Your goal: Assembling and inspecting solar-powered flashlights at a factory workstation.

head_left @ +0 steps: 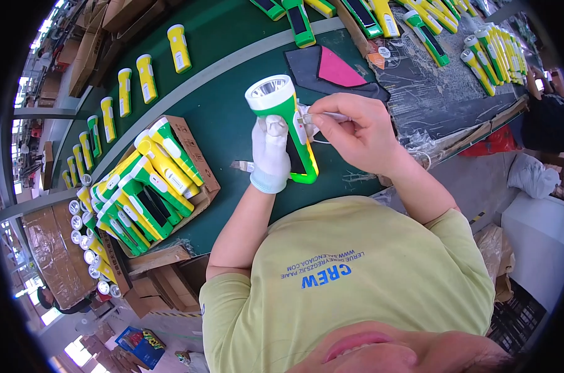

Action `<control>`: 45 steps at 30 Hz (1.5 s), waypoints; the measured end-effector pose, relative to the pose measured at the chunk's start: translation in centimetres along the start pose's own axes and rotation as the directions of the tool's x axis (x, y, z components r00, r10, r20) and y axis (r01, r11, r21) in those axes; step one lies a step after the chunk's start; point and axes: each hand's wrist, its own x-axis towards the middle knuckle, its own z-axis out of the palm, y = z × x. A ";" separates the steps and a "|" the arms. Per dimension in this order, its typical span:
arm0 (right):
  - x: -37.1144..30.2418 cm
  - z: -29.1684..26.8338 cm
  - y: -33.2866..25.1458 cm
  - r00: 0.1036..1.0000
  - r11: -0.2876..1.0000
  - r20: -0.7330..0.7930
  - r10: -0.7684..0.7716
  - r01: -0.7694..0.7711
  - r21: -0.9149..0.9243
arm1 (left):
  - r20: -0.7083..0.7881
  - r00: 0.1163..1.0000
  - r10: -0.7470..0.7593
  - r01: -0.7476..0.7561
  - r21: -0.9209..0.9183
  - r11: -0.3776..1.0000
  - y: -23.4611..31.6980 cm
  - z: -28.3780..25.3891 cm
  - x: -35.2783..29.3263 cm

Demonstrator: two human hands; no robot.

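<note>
My left hand [270, 152], in a white glove, is wrapped round a green and yellow flashlight [304, 163] with a white rim and a dark panel. Its lens end tilts up. My bare right hand [360, 132] pinches a white cable plug [307, 118] with a metal tip, held at the flashlight's white side strip. Whether the plug is seated there I cannot tell. On the table beside my left wrist lies a small metal-tipped piece [242, 166], partly hidden by the glove.
A cardboard box [192, 146] packed with flashlights stands left on the green table [226, 217]. Beyond a pale rail [232, 55], more flashlights [146, 79] stand in a row. A dark and pink cloth [341, 68] lies ahead. At right, several flashlights [478, 71] cover a worn grey surface.
</note>
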 end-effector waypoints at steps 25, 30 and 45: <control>-2.7 3.7 1.9 0.877 0.809 0.315 0.362 -0.463 0.362 | -0.020 0.996 -0.085 0.075 -0.306 0.949 0.2 1.1 1.1; -2.6 4.6 1.1 0.798 0.627 0.362 0.482 -0.602 0.495 | -0.042 0.991 -0.129 0.105 -0.370 0.923 -1.5 0.1 1.5; 1.2 -11.6 7.8 0.923 0.876 -0.187 0.335 -0.378 -0.298 | -0.180 0.980 -0.082 0.093 0.057 0.994 1.2 -4.6 -0.5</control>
